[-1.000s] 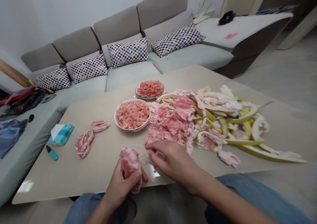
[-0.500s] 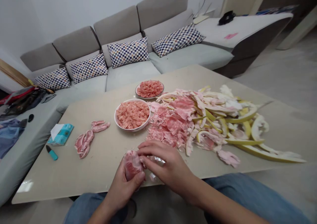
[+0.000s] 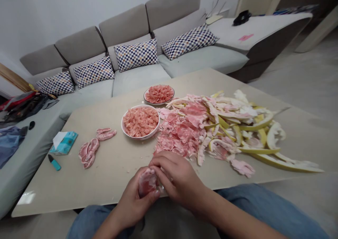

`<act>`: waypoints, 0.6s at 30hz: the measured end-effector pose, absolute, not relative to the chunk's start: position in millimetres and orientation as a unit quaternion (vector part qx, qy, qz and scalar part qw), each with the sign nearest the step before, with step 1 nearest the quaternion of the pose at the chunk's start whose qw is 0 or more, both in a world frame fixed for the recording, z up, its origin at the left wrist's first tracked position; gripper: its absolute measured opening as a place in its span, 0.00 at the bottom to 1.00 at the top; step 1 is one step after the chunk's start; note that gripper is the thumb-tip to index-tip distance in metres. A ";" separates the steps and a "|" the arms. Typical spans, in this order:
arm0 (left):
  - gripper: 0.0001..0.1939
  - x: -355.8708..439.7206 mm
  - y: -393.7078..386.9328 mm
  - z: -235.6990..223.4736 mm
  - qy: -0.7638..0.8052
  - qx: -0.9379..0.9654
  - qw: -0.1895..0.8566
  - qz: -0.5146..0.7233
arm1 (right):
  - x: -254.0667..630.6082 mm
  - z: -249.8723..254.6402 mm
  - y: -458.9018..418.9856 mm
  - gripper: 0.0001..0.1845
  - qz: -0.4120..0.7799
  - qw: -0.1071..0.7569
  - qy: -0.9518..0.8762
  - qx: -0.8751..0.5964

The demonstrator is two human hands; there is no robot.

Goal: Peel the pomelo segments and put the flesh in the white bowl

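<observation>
A pink pomelo segment [image 3: 146,182], partly covered in whitish membrane, is held by my left hand [image 3: 136,193] near the table's front edge. The thumb lies across its lower side and the fingers wrap behind it. My right hand [image 3: 175,173] is closed, its fingertips pinching at the segment's upper right edge; whether a bit of membrane is between them is hidden. Just beyond stands a white bowl [image 3: 141,122] full of peeled pink pulp, with a dark-rimmed plate [image 3: 158,94] of redder pulp behind it. More unpeeled pomelo segments [image 3: 89,152] lie to the left.
To the right spreads a heap of pink membranes [image 3: 182,133] and yellow-green pomelo rinds [image 3: 260,126]. A blue tissue pack [image 3: 64,143] and a teal-handled knife [image 3: 54,163] lie at the table's left. Beyond the table [image 3: 105,175] runs a grey sofa [image 3: 137,80] with checked cushions.
My right hand has come from the membrane heap back to the segment and now pinches its edge. My left hand has shifted slightly right and tilted the segment.
</observation>
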State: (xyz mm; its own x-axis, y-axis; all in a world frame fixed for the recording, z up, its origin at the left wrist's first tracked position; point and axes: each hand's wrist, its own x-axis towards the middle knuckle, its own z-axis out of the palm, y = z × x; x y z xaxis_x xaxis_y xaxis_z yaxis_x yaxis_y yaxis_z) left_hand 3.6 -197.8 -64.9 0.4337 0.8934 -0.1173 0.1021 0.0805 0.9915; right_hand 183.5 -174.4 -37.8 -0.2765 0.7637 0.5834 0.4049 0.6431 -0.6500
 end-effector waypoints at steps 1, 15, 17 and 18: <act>0.24 3.5 -198.0 -64.1 0.419 0.593 0.605 0.325 | 183.3 -39.4 -173.6 0.11 0.170 0.465 -0.778 -0.386; 0.29 -4.6 -195.4 -60.5 0.503 0.636 0.479 0.335 | 209.4 -39.6 -153.1 0.10 0.221 0.398 -0.755 -0.472; 0.30 -5.8 -195.0 -60.6 0.512 0.634 0.473 0.335 | 208.6 -43.7 -153.2 0.09 0.209 0.377 -0.765 -0.478; 0.31 -6.1 -194.7 -60.8 0.518 0.630 0.471 0.335 | 208.3 -45.8 -153.1 0.09 0.206 0.371 -0.767 -0.481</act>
State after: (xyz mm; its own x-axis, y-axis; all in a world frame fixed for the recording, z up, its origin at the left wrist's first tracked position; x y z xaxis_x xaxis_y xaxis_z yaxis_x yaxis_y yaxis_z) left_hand -6.1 -194.7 -60.8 0.2376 0.9691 -0.0662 0.3365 -0.0181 0.9415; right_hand 208.3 -153.1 -45.8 -0.2606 0.8911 0.3716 0.5855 0.4519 -0.6730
